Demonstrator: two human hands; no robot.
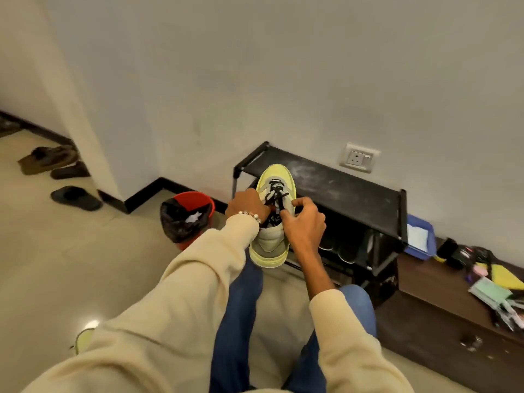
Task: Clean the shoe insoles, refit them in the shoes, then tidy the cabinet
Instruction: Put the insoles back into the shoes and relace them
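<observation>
Left hand (246,205), right hand (303,225), pinching laces (275,197), one shoe (272,222)

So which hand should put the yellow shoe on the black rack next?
Probably the right hand: it's on the side of the shoe nearer the black rack. The left hand sits toward the red bucket.

A corner of my hallway, pale walls and glossy floor

Grey-white wall (255,66) ahead of me carries a white socket (358,158); black skirting (147,191) edges the beige tiled floor (71,265), which catches a ceiling-light glint (91,324). A dark wooden cabinet (442,316) sits at my right.
</observation>
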